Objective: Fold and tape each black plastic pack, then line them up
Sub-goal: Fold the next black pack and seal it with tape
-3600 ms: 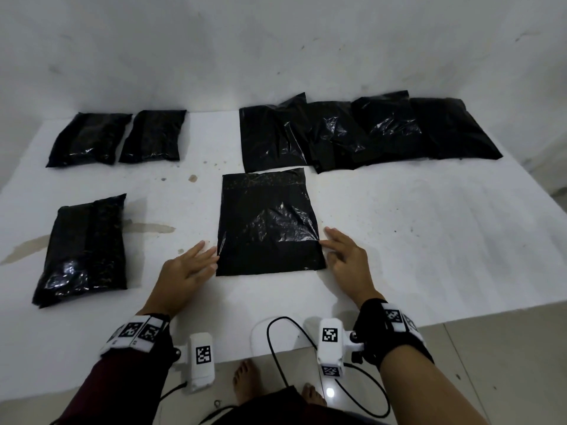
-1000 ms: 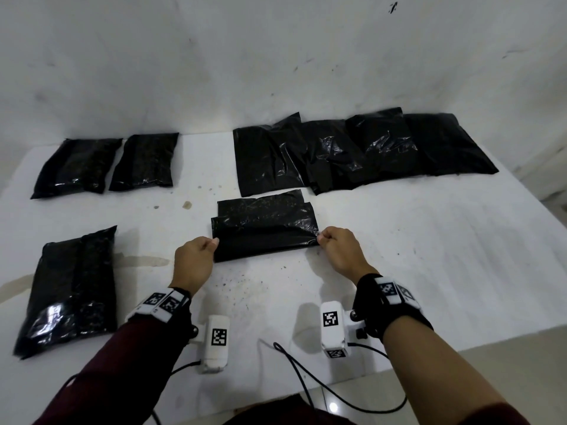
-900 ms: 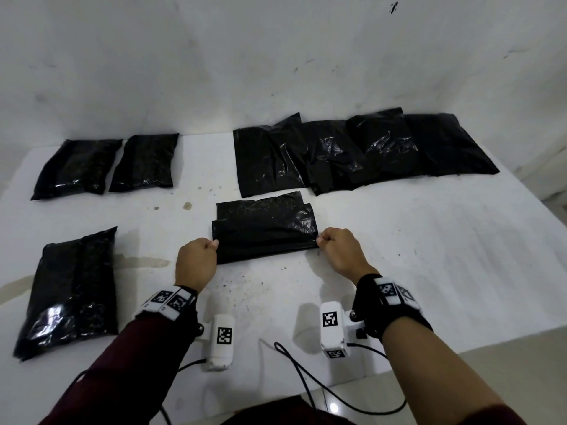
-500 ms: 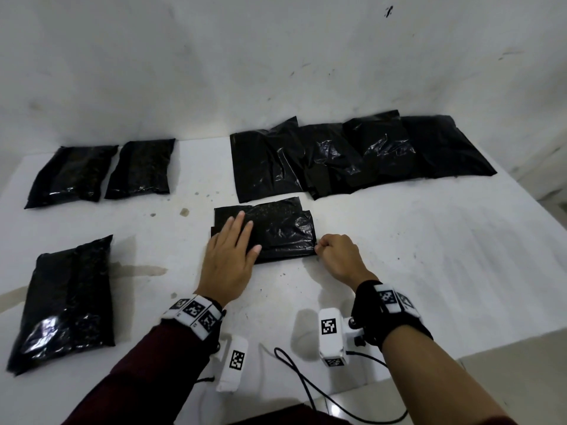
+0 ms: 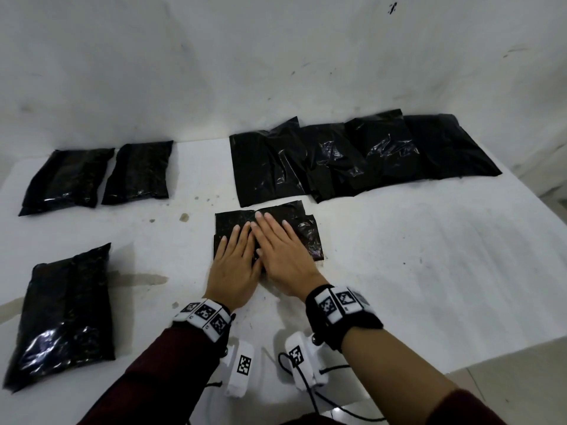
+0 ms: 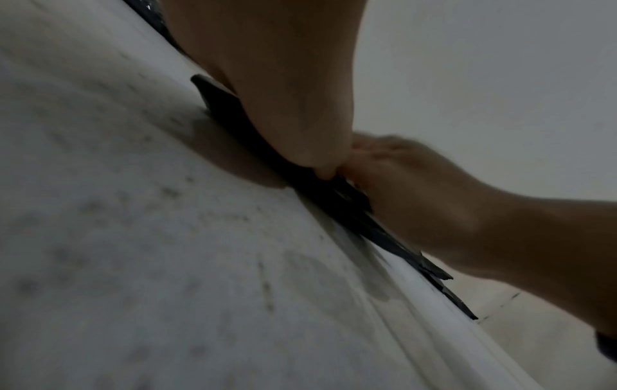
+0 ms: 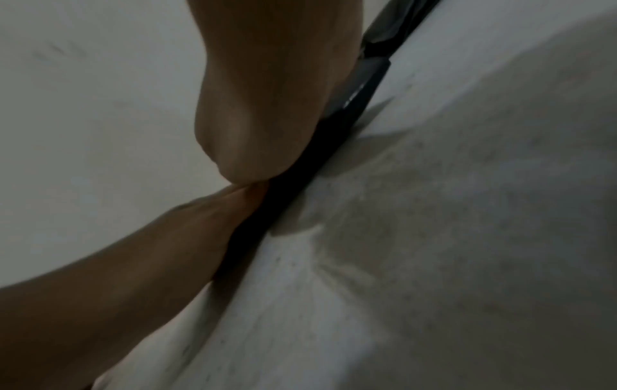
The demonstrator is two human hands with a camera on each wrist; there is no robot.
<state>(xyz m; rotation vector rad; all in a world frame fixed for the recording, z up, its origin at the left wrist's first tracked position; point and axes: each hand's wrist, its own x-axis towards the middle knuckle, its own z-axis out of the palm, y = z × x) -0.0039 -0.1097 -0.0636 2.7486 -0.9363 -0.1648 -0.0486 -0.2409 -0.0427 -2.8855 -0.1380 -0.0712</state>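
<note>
A folded black plastic pack [image 5: 308,233] lies in the middle of the white table [image 5: 414,271]. Both palms press flat on it, side by side. My left hand [image 5: 236,256] covers its left half with straight fingers. My right hand [image 5: 276,240] lies beside it, fingers straight and reaching toward the pack's far edge. In the left wrist view the pack [image 6: 333,195] shows as a thin dark layer under my left hand [image 6: 284,105]. The right wrist view shows the pack [image 7: 293,192] edge-on beneath my right hand [image 7: 267,105].
Several unfolded black packs [image 5: 352,157] overlap in a row along the back right. Two small folded packs [image 5: 101,174] sit side by side at the back left. A larger folded pack [image 5: 64,314] lies near the front left. A brown stain [image 5: 144,279] marks the table beside it.
The pack's near half was folded over away from me. My left hand then laid flat on it, and now my right hand has let go of the corner and presses flat too.
</note>
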